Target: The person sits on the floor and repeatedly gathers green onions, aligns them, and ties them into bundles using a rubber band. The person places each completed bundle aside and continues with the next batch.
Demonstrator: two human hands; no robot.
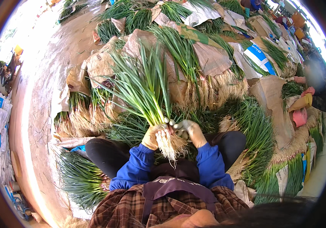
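In front of my lap I see a bunch of green onions (148,99), its leaves pointing away from me and its pale roots (170,142) hanging towards me. My left hand (151,136), in a pale glove, is shut around the bunch just above the roots. From the other side my right hand (193,132), gloved too, reaches in with bent fingers at the base of the stems. Whether those fingers pinch anything is hard to make out. Loose green onions (128,128) lie beneath and beyond my hands, between my folded legs.
Rows of green onions under sacking (212,58) lie ahead. More onions are heaped by my left knee (80,176) and on my right (255,134). A pink roll (299,117) sits farther right. Bare floor (37,114) runs along the left. A person (255,4) is at the far back.
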